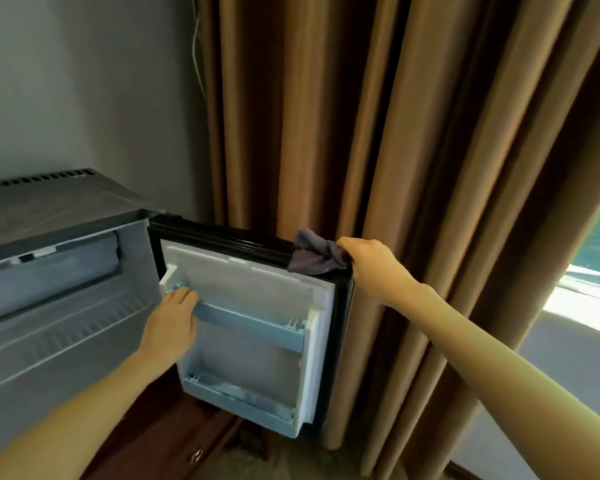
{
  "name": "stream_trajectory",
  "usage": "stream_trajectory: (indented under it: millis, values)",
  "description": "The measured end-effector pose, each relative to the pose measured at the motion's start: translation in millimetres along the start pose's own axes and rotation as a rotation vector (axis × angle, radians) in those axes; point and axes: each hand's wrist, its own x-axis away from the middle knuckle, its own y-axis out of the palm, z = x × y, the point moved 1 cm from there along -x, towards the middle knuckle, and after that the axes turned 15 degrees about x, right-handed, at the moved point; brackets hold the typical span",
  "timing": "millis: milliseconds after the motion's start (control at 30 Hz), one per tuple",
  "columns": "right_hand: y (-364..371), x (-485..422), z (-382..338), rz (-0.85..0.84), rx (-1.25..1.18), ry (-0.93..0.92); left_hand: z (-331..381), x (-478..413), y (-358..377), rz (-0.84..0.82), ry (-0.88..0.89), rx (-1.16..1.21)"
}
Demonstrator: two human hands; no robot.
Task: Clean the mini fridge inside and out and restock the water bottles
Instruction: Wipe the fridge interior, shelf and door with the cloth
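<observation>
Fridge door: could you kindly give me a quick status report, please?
Right hand grips grey cloth on top edge of open fridge door. Left hand holds upper door shelf. Curtain close behind door.

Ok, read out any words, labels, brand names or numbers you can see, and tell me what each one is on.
No readable text in this view.
White strip at the top of the mini fridge opening: maybe a label, too blurred to read.
Door and its upper shelf, held by the left hand: no markings.
Cloth in the right hand: no print.
</observation>
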Motion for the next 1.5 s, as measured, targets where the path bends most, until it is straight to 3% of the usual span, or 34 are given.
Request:
stream_trajectory:
  millis: [267,467,600,733,1000,1233,1500]
  values:
    - [11,24,19,0.175,-0.286,-0.046,2,3,-8,-0.089,-0.171,-0.080]
    - [24,54,5,0.298,-0.378,-0.095,36,-8,-14,-0.225,-0.343,-0.313]
    - [35,75,-14,0.473,-0.473,-0.171,64,5,-6,-0.025,-0.235,-0.426]
    - [42,96,-34,0.570,-0.313,-0.294,79,21,2,0.102,-0.031,-0.466]
    - [75,123,-68,0.828,-0.070,-0.317,79,34,-5,0.075,-0.073,-0.471]
    - [118,141,-70,0.724,-0.101,-0.275,86,29,-3,0.043,-0.095,-0.404]
    - [171,172,-82,0.531,-0.295,-0.180,86,26,1,0.040,-0.098,-0.399]
